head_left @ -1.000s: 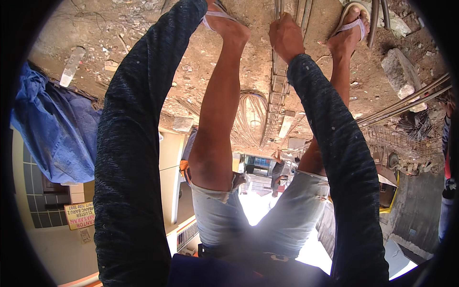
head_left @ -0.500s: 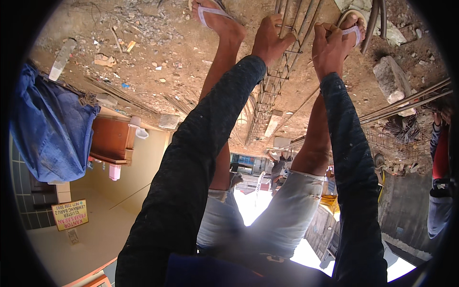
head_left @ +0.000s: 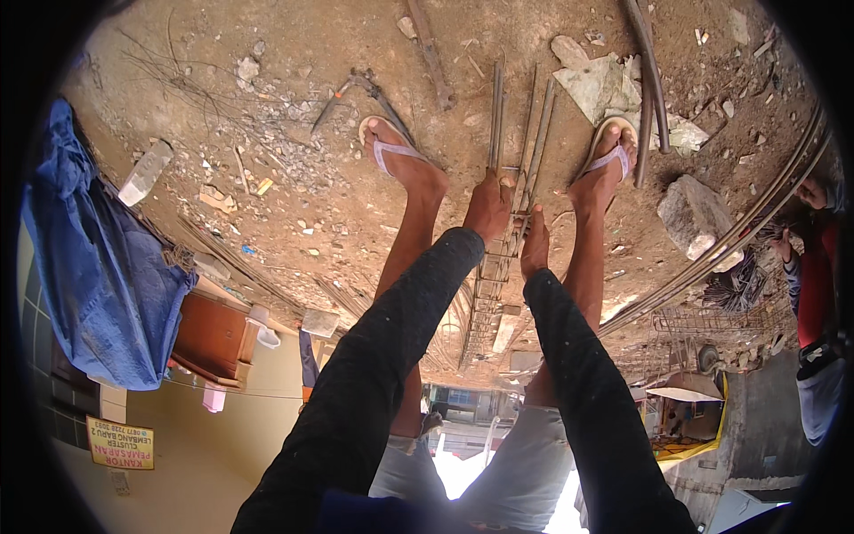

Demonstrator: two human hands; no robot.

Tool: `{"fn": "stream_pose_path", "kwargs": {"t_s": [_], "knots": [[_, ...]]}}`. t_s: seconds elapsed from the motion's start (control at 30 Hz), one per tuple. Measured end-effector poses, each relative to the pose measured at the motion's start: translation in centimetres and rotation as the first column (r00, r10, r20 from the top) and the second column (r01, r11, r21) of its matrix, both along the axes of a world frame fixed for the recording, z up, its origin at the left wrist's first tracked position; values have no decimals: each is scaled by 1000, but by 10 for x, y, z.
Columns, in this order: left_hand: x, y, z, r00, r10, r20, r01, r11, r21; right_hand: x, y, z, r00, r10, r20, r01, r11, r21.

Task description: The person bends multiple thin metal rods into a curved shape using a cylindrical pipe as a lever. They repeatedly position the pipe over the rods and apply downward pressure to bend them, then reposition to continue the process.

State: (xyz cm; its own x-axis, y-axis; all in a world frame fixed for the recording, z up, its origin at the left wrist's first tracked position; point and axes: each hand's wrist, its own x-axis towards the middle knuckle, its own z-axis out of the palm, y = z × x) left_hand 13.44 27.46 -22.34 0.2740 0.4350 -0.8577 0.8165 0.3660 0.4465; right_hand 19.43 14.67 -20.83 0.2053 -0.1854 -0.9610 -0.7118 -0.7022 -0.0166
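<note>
While the bare left hand [head_left: 488, 209] is curled around bars of a long, narrow cage of brown steel rods [head_left: 496, 125], the bare right hand [head_left: 535, 240] is at the cage's right side, its fingers pointing up the view; whether they grip cannot be told. The cage runs between two feet in pale-strapped sandals [head_left: 405, 160]. At far left, a rectangular yellow sign [head_left: 121, 443] bears red and dark lettering, upside down, below a draped blue tarpaulin [head_left: 98, 258].
</note>
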Motion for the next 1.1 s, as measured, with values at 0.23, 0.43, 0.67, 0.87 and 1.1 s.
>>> {"fn": "stream_pose_path", "kwargs": {"t_s": [0.23,0.43,0.67,0.87,1.1], "knots": [[-11,-1,42,999,40,-2,-40,999,-14,-18,11,43,937,333,105,-342,935,88],[-35,66,93,953,-286,-97,293,953,77,-40,67,92,918,335,213,-380,895,232],[1,146,59,986,-48,159,23,988,154,3,151,73,881,369,296,-439,870,222],[64,171,-11,999,-29,42,17,963,270,59,152,-29,680,522,515,-692,689,216],[72,148,-14,994,-110,18,94,917,387,77,136,-43,791,492,364,-593,761,262]]}}
